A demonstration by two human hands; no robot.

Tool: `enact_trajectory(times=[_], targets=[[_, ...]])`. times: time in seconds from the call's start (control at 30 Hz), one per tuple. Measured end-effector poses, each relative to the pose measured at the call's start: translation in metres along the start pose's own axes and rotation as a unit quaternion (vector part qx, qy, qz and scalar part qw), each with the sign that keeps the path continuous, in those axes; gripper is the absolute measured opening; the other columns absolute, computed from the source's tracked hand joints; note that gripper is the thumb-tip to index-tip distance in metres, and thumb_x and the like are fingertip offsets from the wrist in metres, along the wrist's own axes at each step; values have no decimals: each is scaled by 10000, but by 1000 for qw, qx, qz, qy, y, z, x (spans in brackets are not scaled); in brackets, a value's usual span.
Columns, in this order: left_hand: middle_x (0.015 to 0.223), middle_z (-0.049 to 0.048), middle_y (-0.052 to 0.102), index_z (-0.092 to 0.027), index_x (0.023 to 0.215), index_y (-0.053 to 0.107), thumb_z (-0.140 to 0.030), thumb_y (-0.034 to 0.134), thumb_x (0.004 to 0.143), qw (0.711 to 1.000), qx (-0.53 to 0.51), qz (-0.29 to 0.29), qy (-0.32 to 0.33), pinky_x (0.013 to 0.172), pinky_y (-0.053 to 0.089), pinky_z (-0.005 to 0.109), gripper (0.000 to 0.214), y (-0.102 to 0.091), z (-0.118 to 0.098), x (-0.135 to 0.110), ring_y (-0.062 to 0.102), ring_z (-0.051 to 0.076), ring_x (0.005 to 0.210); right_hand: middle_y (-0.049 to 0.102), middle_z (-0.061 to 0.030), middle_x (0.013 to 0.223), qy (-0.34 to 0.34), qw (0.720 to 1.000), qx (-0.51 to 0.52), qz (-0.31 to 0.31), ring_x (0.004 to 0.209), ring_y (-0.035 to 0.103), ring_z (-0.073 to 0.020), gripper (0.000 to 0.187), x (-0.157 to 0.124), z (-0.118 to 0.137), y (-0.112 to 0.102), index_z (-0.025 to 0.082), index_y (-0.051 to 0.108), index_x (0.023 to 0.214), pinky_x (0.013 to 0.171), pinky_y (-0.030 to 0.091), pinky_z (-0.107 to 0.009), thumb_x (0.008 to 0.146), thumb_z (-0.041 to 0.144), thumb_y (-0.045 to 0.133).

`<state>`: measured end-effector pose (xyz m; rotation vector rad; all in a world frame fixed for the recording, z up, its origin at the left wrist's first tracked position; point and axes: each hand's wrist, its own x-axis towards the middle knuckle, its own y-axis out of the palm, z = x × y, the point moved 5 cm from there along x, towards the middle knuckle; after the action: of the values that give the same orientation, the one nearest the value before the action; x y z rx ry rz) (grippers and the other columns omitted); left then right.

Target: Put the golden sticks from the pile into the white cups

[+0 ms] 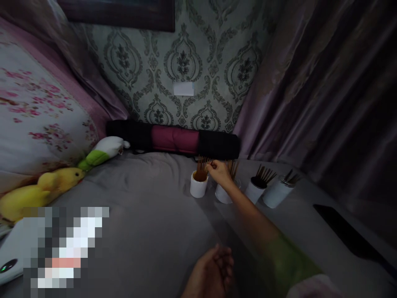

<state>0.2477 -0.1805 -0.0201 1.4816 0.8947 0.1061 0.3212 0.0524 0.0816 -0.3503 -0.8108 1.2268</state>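
Observation:
My right hand (pixel 219 173) reaches forward with thumb and fingertips pinched at the tops of thin brown sticks (pixel 202 162). They stand upright in a white cup (pixel 198 189) with a yellow-brown inside. My forearm crosses in front of a second white cup (pixel 221 194), which also holds sticks (pixel 234 167). Low in the view, my left hand (pixel 214 271) hovers with its palm turned inward. Its fingers are loosely curled, the thumb apart, and nothing shows in it.
Two more stick-filled containers, a dark-mouthed cup (pixel 253 190) and a pale one (pixel 277 195), stand to the right. A black flat object (pixel 341 229) lies beyond them. A black and maroon roll bag (pixel 175 139) rests against the wall. Plush toys (pixel 58 182) lie at left.

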Motion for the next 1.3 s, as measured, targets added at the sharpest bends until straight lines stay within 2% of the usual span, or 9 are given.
enact_trajectory(times=[0.47,0.63,0.8,1.03,1.17,1.3], targets=[[707,42,557,-88,850,580,-337,511,752,999,32,16,39,563,289,215,276,-1,2,-1,484,96,583,654,-48,700,24,999,-19,16,639,583,-132,208,-8,3,-6,148,641,733,542,383,-209,711,291,492],[696,37,562,-84,852,568,-272,526,741,998,30,-8,53,563,304,215,222,-4,5,-3,490,89,576,658,-51,719,20,999,-4,28,675,594,-147,198,-17,-1,-12,157,651,731,590,413,-231,700,295,513],[641,6,549,-99,866,535,-205,532,723,997,4,-54,55,532,307,192,178,-7,9,-7,483,71,531,648,-42,707,25,1000,12,15,664,590,-140,201,-26,-13,-22,157,645,747,588,428,-233,683,300,519],[578,-4,510,-111,785,510,-162,485,722,991,-35,-116,63,506,312,167,85,1,25,-13,449,56,489,619,-26,640,3,997,57,47,537,536,-102,225,-53,-15,-51,143,622,744,516,405,-210,713,299,463],[544,-19,470,-123,741,505,-170,490,712,992,-33,-121,31,476,288,169,58,15,42,-11,393,49,444,616,-22,634,3,996,64,54,501,512,-93,244,-70,-22,-77,142,620,763,487,387,-201,720,314,452],[530,-25,453,-118,723,507,-177,496,695,996,-15,-91,4,461,251,182,67,29,54,-4,368,51,427,590,-16,604,20,996,59,61,462,476,-87,247,-86,-37,-107,143,608,713,441,363,-197,721,334,452]])
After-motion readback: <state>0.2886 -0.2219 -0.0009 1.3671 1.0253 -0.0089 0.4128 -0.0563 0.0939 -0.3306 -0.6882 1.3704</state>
